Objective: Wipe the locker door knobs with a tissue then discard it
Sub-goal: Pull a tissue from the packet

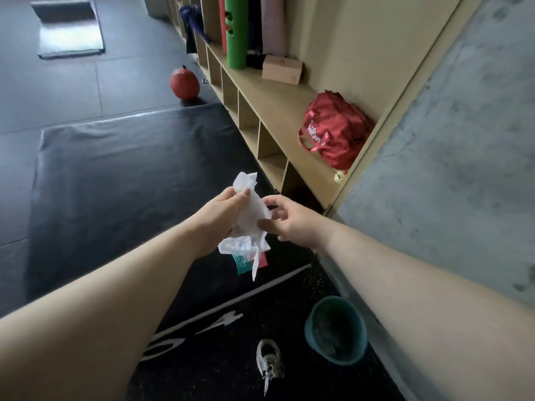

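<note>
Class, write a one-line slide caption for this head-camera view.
Left hand grips a crumpled tissue, right hand touches it; a teal bin stands nearby.

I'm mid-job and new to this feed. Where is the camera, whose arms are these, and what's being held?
There is one picture, from a camera worn on a person's head, looking forward and down. No machine: the arms are that person's own. The left hand grips a crumpled white tissue, and the right hand pinches its edge. On the dark floor below stand a teal bin and a shoe. To the right, a wooden shelf holds a red bag.
</note>
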Demonstrator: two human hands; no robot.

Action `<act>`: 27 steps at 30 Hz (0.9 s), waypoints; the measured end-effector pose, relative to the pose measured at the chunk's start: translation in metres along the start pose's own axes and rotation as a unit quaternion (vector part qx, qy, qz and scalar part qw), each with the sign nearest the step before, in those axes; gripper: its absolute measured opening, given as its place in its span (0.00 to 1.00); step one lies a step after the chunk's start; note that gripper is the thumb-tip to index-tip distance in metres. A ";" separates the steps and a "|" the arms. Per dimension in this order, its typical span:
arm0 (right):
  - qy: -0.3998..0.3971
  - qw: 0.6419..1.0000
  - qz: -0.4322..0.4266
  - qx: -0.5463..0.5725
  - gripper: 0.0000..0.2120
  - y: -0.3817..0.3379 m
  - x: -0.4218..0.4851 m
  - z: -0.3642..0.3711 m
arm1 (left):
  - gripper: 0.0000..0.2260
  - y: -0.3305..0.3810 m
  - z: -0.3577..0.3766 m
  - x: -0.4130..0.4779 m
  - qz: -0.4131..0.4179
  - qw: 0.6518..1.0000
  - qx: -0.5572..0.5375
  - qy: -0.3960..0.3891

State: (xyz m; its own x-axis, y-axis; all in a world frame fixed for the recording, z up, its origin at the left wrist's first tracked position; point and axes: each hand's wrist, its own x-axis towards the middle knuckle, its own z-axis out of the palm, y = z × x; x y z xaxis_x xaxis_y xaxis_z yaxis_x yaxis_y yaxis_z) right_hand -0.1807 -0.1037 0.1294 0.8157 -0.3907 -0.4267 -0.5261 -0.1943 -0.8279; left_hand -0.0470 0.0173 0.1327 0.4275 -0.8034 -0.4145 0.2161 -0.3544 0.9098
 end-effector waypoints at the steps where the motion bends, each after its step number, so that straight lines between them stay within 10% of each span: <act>1: 0.019 1.000 -0.008 -0.011 0.20 -0.002 -0.009 0.006 | 0.14 0.000 -0.001 -0.010 -0.001 1.000 0.004 -0.019; 7: 0.112 0.991 -0.003 -0.076 0.06 -0.010 -0.067 0.030 | 0.05 0.001 -0.008 -0.054 0.066 0.992 0.111 0.007; 27: 0.182 0.977 0.097 -0.054 0.19 -0.012 -0.099 0.049 | 0.12 -0.082 -0.023 0.039 -0.067 0.972 0.221 0.043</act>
State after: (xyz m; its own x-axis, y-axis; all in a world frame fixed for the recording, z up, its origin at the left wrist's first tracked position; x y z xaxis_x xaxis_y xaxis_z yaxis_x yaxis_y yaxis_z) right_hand -0.2434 -0.0187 0.1638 0.5688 -0.7203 -0.3970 -0.7003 -0.1710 -0.6930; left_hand -0.0284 0.0263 0.0411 0.4974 -0.6996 -0.5130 -0.1156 -0.6395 0.7601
